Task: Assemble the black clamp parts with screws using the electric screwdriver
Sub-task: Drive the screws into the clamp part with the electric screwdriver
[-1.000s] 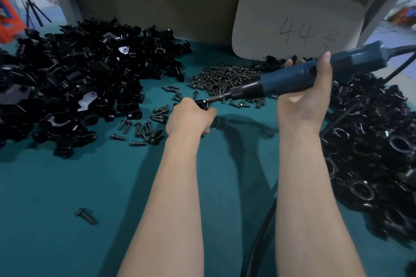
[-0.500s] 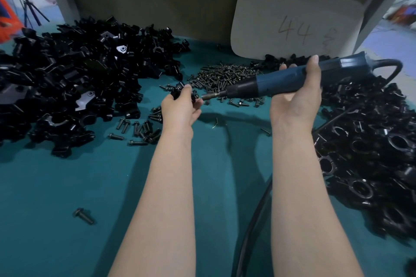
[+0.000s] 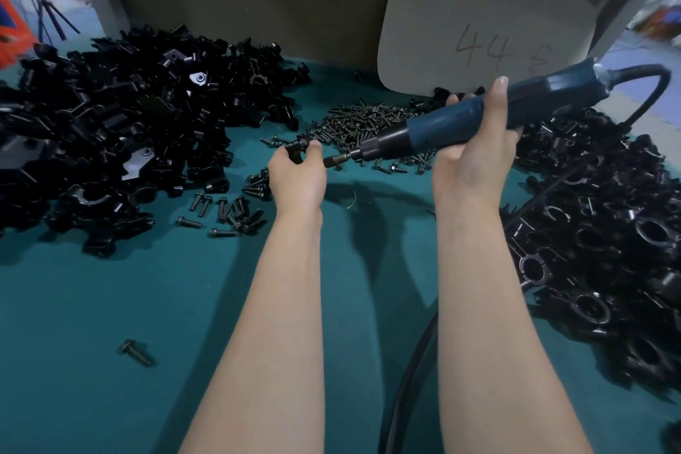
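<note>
My left hand (image 3: 297, 181) holds a small black clamp part (image 3: 297, 147) between thumb and fingers, lifted above the green table. My right hand (image 3: 475, 155) grips the blue electric screwdriver (image 3: 475, 114), which lies nearly level with its bit (image 3: 337, 158) pointing left, just right of the clamp and a small gap from it. A pile of small dark screws (image 3: 368, 122) lies behind the hands. Larger bolts (image 3: 228, 210) are scattered left of my left wrist.
A big heap of black clamp parts (image 3: 121, 129) covers the left of the green table (image 3: 110, 306). Ring-shaped black clamps (image 3: 604, 240) pile up on the right. The screwdriver's black cable (image 3: 409, 372) runs down between my arms. A card marked 44 (image 3: 482, 37) leans at the back. One bolt (image 3: 134, 352) lies near left.
My left hand lifted the clamp away from the bit, moved left and turned it in its fingers. The screwdriver tip drew back from the clamp; the tool stayed roughly level.
</note>
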A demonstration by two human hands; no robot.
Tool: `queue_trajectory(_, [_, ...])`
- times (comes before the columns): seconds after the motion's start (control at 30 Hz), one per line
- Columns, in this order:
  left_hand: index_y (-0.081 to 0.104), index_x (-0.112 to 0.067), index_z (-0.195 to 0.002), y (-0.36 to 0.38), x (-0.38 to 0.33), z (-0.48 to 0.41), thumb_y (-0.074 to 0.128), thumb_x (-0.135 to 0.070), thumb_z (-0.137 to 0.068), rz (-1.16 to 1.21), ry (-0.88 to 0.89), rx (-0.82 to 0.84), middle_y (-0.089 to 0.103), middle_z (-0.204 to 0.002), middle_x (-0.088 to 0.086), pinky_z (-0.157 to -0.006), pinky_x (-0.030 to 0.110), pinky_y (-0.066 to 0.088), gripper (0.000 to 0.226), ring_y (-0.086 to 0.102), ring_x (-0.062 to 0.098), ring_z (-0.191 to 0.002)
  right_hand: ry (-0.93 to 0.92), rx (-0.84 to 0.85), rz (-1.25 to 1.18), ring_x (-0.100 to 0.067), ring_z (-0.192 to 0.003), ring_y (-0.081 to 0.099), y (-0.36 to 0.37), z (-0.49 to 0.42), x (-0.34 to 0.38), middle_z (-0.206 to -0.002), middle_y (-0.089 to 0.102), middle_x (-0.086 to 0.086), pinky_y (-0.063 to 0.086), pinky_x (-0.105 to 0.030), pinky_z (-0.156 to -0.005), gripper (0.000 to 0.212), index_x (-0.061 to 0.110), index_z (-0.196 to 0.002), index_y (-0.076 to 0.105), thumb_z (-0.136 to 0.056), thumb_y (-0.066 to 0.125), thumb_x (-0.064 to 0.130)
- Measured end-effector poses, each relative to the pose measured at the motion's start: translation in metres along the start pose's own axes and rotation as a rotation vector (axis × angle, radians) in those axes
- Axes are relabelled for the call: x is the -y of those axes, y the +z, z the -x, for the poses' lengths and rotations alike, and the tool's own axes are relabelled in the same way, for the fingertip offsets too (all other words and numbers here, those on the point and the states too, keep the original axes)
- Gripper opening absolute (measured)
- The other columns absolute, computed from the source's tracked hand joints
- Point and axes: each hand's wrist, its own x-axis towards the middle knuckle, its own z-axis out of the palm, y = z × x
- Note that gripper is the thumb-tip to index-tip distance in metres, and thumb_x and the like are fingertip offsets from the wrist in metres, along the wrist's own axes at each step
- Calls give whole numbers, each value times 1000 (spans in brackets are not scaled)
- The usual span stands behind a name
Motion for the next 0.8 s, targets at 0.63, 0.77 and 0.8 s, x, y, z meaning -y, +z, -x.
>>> queue_trajectory(0.63, [47, -13, -83, -1, 1, 0, 54, -20, -97, 135, -47, -42, 57, -74, 4, -86, 35, 54, 17, 61, 23, -79, -100, 115, 70, -7, -79, 64, 6, 7, -4, -103, 53, 0, 52, -22, -83, 52, 11, -143, 24, -99, 50, 15])
queue_trajectory(0.77, [46, -13, -82, 0, 1, 0, 54, -20, -97, 139, -48, -49, 56, -79, 5, -84, 33, 55, 18, 61, 22, -80, -123, 125, 88, -2, -74, 64, 8, 7, -4, -107, 51, -1, 52, -23, -87, 55, 10, -145, 20, -99, 49, 14])
queue_trajectory(0.8, [46, -13, -82, -1, 2, 0, 54, -20, -97, 136, -47, -53, 56, -80, 5, -84, 32, 55, 18, 61, 22, -80, -130, 125, 96, -1, -74, 64, 8, 7, -5, -109, 50, -2, 52, -23, -88, 56, 10, -146, 19, -99, 49, 14])
